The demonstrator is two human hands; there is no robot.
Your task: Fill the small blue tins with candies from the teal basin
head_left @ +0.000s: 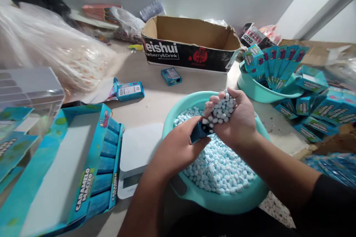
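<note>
My right hand is cupped, palm up, around a heap of small pale-blue candies. Its lower edge meets the mouth of a small dark-blue candy box, which my left hand grips between thumb and fingers. A few candies lie right at the box's opening; how full the box is inside cannot be seen. Both hands are over a turquoise basin holding many loose candies of the same kind.
Left of the basin are a white scale and a blue display carton with several small boxes. Two small boxes lie farther back. A black cardboard box stands behind; a second turquoise basin holds blue cartons at right.
</note>
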